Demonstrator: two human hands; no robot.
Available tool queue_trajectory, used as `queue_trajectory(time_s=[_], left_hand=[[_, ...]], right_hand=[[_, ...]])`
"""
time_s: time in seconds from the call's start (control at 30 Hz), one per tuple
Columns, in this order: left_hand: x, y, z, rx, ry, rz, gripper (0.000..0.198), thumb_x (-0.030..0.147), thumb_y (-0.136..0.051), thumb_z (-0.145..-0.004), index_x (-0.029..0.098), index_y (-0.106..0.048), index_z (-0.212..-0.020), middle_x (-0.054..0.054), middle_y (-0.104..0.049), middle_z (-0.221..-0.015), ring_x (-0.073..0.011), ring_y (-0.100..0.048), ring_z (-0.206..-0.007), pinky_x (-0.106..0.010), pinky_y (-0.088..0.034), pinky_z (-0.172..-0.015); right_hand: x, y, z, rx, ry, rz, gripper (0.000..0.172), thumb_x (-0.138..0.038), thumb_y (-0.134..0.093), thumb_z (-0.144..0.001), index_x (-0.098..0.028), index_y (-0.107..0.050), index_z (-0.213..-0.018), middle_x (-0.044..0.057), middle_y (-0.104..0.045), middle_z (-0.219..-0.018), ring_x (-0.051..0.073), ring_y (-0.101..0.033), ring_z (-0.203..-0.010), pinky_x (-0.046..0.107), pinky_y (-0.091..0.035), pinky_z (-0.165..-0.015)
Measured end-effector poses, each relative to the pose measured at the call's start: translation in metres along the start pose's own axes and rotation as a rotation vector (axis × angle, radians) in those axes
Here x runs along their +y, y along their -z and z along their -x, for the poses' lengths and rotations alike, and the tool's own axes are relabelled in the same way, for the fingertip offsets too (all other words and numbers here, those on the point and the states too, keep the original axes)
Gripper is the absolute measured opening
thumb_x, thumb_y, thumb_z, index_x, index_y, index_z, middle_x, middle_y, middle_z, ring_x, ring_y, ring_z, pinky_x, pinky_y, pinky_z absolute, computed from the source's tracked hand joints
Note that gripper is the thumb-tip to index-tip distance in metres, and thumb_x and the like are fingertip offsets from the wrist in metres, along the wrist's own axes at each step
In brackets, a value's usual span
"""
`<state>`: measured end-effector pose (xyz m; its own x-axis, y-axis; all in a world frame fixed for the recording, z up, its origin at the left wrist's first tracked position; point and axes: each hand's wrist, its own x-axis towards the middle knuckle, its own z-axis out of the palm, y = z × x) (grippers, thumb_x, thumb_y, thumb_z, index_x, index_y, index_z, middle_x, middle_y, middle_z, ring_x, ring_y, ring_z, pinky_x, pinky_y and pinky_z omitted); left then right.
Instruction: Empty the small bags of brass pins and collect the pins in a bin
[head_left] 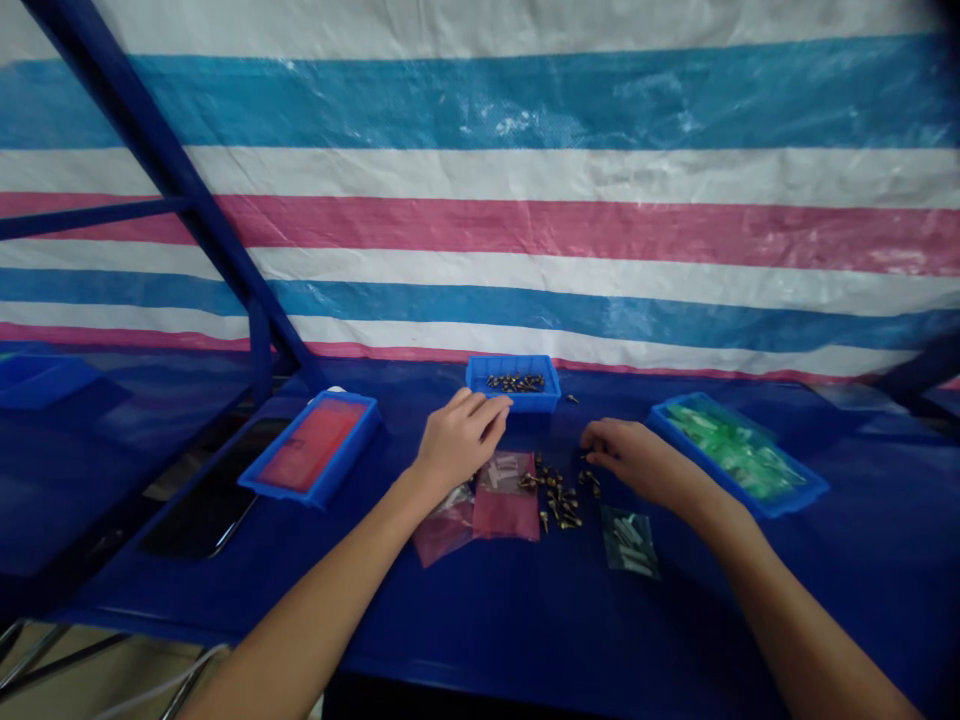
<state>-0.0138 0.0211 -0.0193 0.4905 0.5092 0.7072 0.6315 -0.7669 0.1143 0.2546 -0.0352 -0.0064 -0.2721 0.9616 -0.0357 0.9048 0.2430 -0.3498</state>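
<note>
- Brass fittings (559,495) are seen scattered loose in the middle of the blue-covered desk (525,625), nearer its far edge, and more are heaped in a small blue plastic tray (525,403) at that edge. One stray fitting (572,399) lies just beside the tray.
- The fittings are judged to be small, stiff and fairly heavy for their size. Their smooth metal is likely to slip or roll, so each would best be taken by its shank between fingertip and thumb.
- The left hand (459,437) is held narrow, with the fingers curled together at the near rim of the small tray. Whether anything is held cannot be told.
- The right hand (626,455) is also narrow, curled low just beside the loose fittings. Whether anything is pinched cannot be told.
- Two pink plastic bags (506,500) with pale pieces inside lie by the left hand, toward the desk's near edge. A clear bag (628,540) of pale pieces lies below the right hand.
- A blue tray (352,402) lined in red stands toward the left edge. A blue tray (780,495) of green-wrapped pieces stands toward the right edge.
- The desk is covered in glossy blue sheeting. Behind it, a striped tarpaulin (480,230) is hung, and a blue steel frame (165,170) is seen at the left.
</note>
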Motion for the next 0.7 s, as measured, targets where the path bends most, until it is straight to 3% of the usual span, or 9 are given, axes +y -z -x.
queue_trajectory(time_s=[0.2, 0.33, 0.53, 0.7], left_hand=[[0.015, -0.002, 0.002, -0.095, -0.03, 0.091, 0.023, 0.026, -0.047, -0.097, 0.021, -0.067, -0.106, -0.003, -0.068, -0.089, -0.0159, -0.057, -0.083, -0.028, -0.05, -0.076], [0.019, -0.002, 0.001, -0.193, -0.089, 0.193, 0.025, 0.036, -0.054, -0.094, 0.02, -0.066, -0.11, -0.005, -0.067, -0.096, -0.0181, -0.057, -0.092, -0.029, -0.052, -0.078], [0.02, -0.002, -0.002, -0.138, -0.181, 0.272, 0.017, 0.028, -0.053, -0.095, 0.017, -0.067, -0.096, -0.003, -0.069, -0.095, -0.0161, -0.056, -0.092, -0.031, -0.05, -0.085], [0.023, -0.003, -0.001, -0.169, -0.21, 0.302, 0.016, 0.024, -0.053, -0.095, 0.016, -0.066, -0.098, -0.004, -0.069, -0.097, -0.0159, -0.057, -0.091, -0.03, -0.051, -0.083]], right_hand=[[-0.016, -0.001, -0.003, 0.117, 0.094, -0.028, 0.011, -0.019, -0.052, -0.089, -0.018, -0.063, -0.087, 0.006, -0.065, -0.091, 0.02, -0.06, -0.086, 0.03, -0.042, -0.077], [-0.04, -0.005, -0.003, 0.208, 0.154, -0.26, 0.011, -0.024, -0.052, -0.092, -0.021, -0.062, -0.095, 0.002, -0.067, -0.093, 0.017, -0.061, -0.087, 0.029, -0.043, -0.078], [-0.051, -0.019, -0.005, 0.242, 0.065, -0.617, 0.017, -0.032, -0.059, -0.088, -0.022, -0.059, -0.103, 0.0, -0.07, -0.087, 0.016, -0.064, -0.081, 0.028, -0.047, -0.075], [-0.05, -0.02, -0.007, 0.217, 0.07, -0.689, 0.031, -0.031, -0.059, -0.087, -0.024, -0.053, -0.117, -0.001, -0.07, -0.086, 0.016, -0.065, -0.08, 0.029, -0.048, -0.076]])
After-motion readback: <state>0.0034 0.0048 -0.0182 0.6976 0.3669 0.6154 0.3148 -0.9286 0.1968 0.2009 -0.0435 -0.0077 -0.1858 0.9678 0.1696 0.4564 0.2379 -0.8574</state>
